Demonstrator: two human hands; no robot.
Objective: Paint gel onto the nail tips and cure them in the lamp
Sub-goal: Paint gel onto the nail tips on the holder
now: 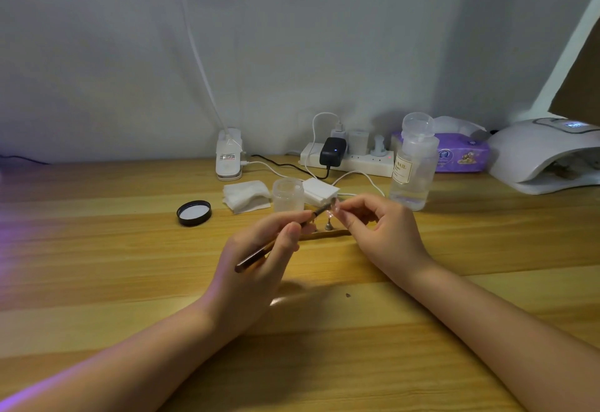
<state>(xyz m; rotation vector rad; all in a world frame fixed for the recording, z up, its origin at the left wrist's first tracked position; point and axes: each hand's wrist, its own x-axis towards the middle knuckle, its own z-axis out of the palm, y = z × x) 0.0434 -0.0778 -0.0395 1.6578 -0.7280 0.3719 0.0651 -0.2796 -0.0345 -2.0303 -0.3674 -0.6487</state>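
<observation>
**Brushing a nail tip above the surface**

Gripping a dark brush (pixel 279 239) in the left hand (pixel 256 259), bristles meeting a clear nail tip (pixel 337 208) being pinched in the right hand (pixel 380 233). Sitting behind on the wooden surface (pixel 130 249): open clear jar (pixel 288 195), black lid (pixel 194 213), cotton pads (pixel 245 197), labelled bottle (pixel 412 164). Standing far right: white curing lamp (pixel 545 155).

A slim dark brush (pixel 285 237) with a brownish handle lies slanted in the left hand (pixel 259 255), its bristle end raised to a small clear nail tip (pixel 337 208) pinched in the fingers (pixel 352 216) of the right hand (pixel 383 233). Just below, another clear tip on a little metal stand (pixel 329 222) sits upright on the counter (pixel 130 281). The white curing lamp (pixel 545 158) stands far right, its display lit.
</observation>
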